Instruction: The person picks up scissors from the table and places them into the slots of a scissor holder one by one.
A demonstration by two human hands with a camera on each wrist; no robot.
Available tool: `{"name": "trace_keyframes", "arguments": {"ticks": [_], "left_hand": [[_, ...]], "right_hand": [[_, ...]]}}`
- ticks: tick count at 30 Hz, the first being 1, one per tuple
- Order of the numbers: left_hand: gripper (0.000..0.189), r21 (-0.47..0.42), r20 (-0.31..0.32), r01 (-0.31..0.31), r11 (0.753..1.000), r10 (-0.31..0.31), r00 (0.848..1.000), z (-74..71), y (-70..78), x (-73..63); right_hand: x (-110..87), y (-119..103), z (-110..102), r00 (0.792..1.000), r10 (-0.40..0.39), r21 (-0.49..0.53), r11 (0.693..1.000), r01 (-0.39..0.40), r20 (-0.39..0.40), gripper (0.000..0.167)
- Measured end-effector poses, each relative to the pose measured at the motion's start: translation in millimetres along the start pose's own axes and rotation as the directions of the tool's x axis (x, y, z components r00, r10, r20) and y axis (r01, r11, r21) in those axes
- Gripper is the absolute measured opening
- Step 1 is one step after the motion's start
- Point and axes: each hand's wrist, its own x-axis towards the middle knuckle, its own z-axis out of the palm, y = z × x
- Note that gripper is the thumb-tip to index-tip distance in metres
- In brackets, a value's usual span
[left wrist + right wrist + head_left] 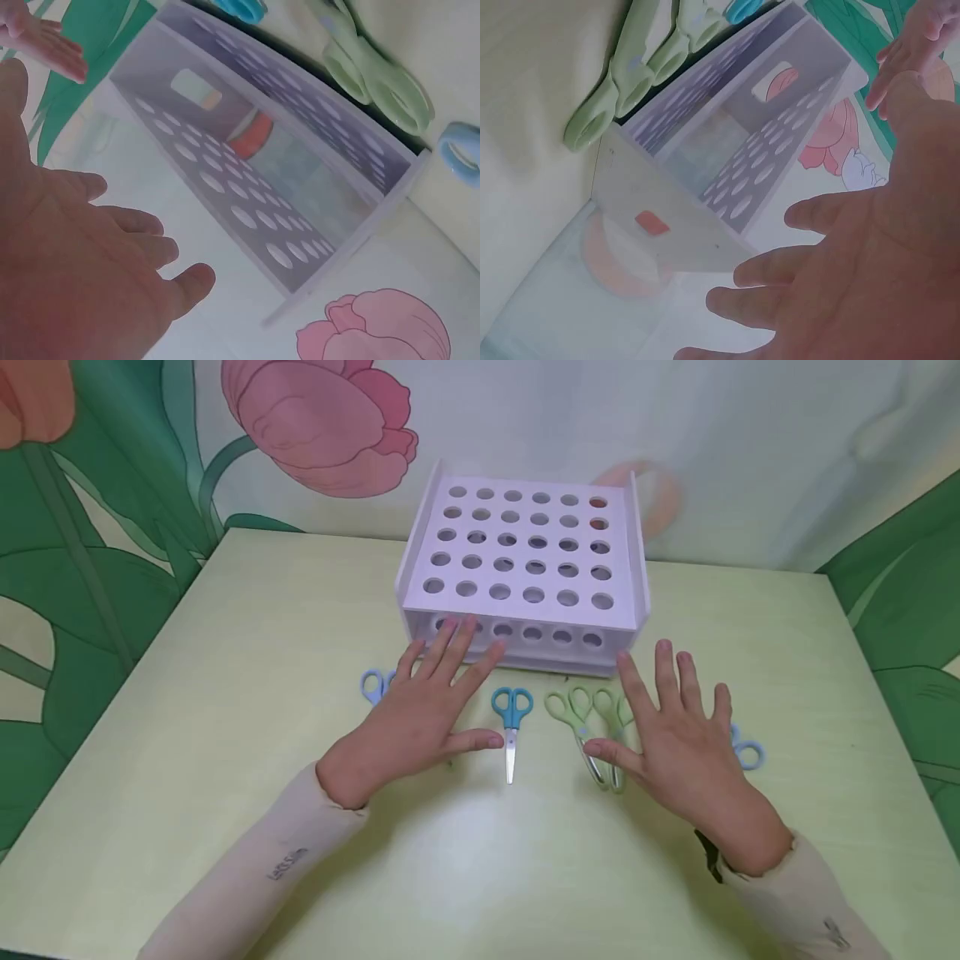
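My left hand, fingers spread and straight, hovers palm down in front of the white holed rack and holds nothing. It covers most of a pair of light-blue scissors. Spread just as wide, my right hand is above two pairs of green scissors and another pair with blue handles, partly hiding them. Between the hands lie teal scissors, blades toward me. The left wrist view shows my left palm beside the rack; the right wrist view shows my right palm likewise.
The rack stands at the back of the pale table, its round holes in rows on a sloped top and along the front. A flower-printed backdrop rises behind the table.
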Motion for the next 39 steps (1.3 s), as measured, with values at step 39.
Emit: {"name": "trace_keyframes", "arguments": {"ticks": [39], "left_hand": [[0.117, -0.102, -0.145, 0.278, 0.955, -0.291, 0.946, -20.8, -91.8, 65.5]], "right_hand": [[-28.7, 79.6, -15.5, 0.992, 0.068, 0.316, 0.948, -0.033, -0.102, 0.090]]}}
